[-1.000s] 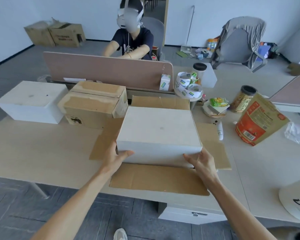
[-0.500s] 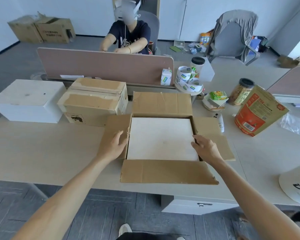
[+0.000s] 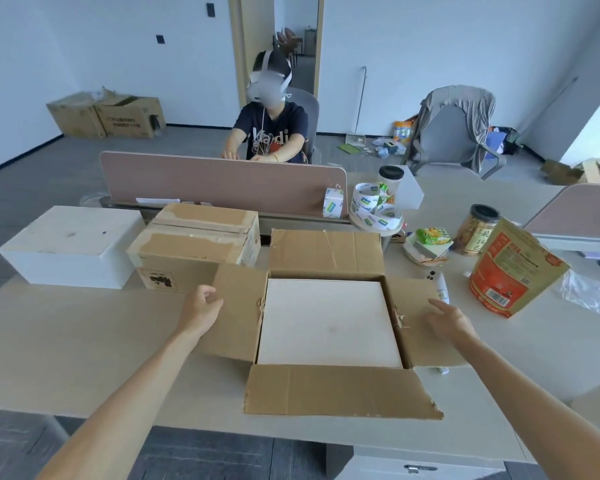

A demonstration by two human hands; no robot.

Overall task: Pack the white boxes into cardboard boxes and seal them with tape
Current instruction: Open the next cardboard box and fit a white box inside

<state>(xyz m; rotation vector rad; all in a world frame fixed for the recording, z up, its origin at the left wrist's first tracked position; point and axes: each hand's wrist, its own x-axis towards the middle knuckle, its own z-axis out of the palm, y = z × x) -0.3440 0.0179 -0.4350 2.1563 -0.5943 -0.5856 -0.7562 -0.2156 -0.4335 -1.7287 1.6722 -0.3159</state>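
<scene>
An open cardboard box [image 3: 326, 258] is set near the front edge of the desk [image 3: 66, 358], its four flaps folded outward, and a white box [image 3: 328, 323] is seen lying flat inside it, filling the opening. The left hand [image 3: 201, 308] is held over the left flap with fingers loosely curled, nothing gripped; the right hand [image 3: 447, 320] is held over the right flap, fingers spread and empty. A taped cardboard box [image 3: 196, 244] is placed to the left of the open one, towards the back edge, and a second white box [image 3: 68, 245] is stood just beside it at the desk's left edge. Rolls of tape [image 3: 373, 209] are piled at the back edge by the pink divider [image 3: 222, 181], with a red pouch [image 3: 513, 268] and a jar [image 3: 477, 228] towards the right edge. Beyond the divider a person wearing a headset [image 3: 271, 129] is seated, and two cardboard cartons [image 3: 108, 114] are seen on the grey floor by the far wall
</scene>
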